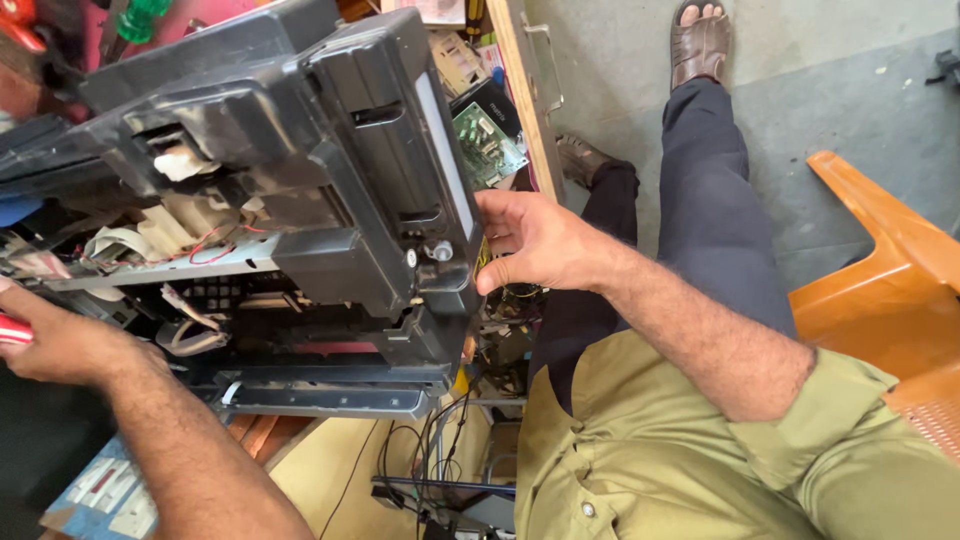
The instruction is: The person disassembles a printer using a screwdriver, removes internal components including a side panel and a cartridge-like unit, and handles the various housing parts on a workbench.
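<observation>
A black printer with its casing partly taken apart is tipped up on the workbench, showing white ribbon cables, red wires and a metal rail inside. My right hand grips the printer's right side, fingers curled around its edge near a small screw. My left hand sits at the lower left of the printer, closed around a red-handled tool whose tip is out of view.
A green circuit board lies behind the printer by the wooden bench edge. Loose black cables hang under the bench. An orange plastic chair stands at right. My legs and sandalled foot stretch over the concrete floor.
</observation>
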